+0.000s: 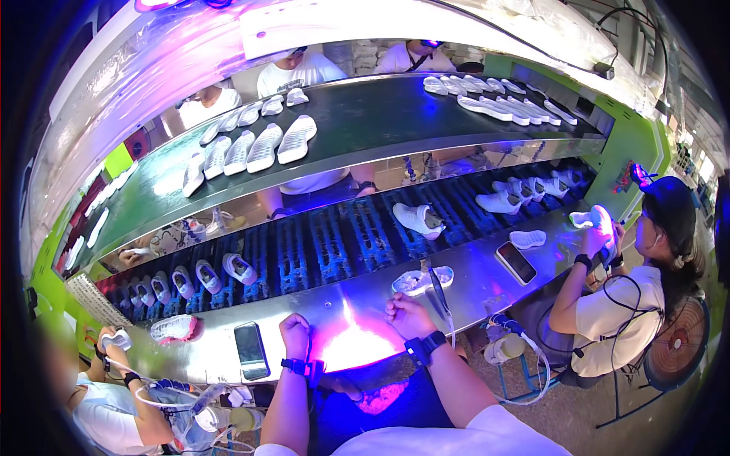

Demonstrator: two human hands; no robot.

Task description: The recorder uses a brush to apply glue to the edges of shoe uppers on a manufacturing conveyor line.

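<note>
1. Left hand (295, 328) rested as a closed fist on the near edge of the metal bench (471, 277). Nothing showed inside it; whether it held anything small could not be told. A dark band sat at its wrist.
2. Right hand (407, 315) lay loosely curled on the bench, fingers bent, with a black watch at the wrist. It gripped nothing that could be seen.
3. Just beyond the right hand sat a shallow clear dish (420, 280) with a dark brush (439, 289) resting across it. The hand was near the dish but apart from it. The dish's contents were too blurred to make out.
4. A bright pink-white glare on the bench between the hands washed out the surface there.
5. A dark phone (251, 349) lay on the bench left of the left hand; a second phone (515, 261) lay to the right, beyond the dish.
6. Farther off ran a blue conveyor belt (334, 243) carrying white shoes (417, 219), well apart from both hands.
7. An upper shelf (365, 121) held rows of white soles (262, 148).
8. A seated person at the right (631, 304) held a shoe (604, 228) under purple light. Another at the near left was cut off by the frame's edge.
</note>
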